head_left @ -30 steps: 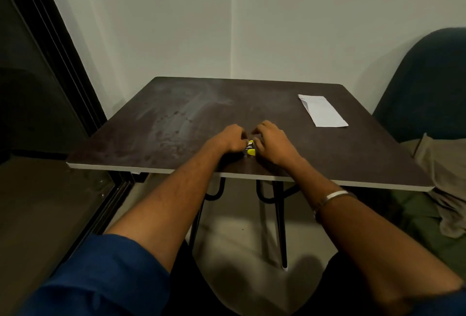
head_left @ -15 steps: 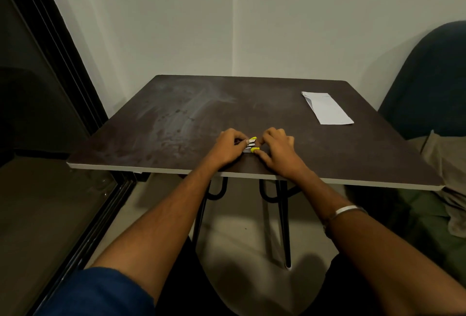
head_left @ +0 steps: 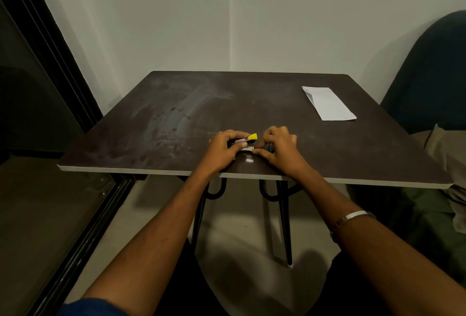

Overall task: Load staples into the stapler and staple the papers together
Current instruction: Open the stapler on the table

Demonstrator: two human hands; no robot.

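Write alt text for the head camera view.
Two hands work at the near edge of a dark table: the left hand holds a small dark, yellow-tipped stapler, the right hand pinches at something beside it. Folded white papers lie apart at the far right.

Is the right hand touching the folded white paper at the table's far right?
Apart. The head view shows the right hand near the front edge, with bare dark tabletop between it and the folded white paper.

Small dark yellow-tipped stapler near table's front edge, folded papers far right
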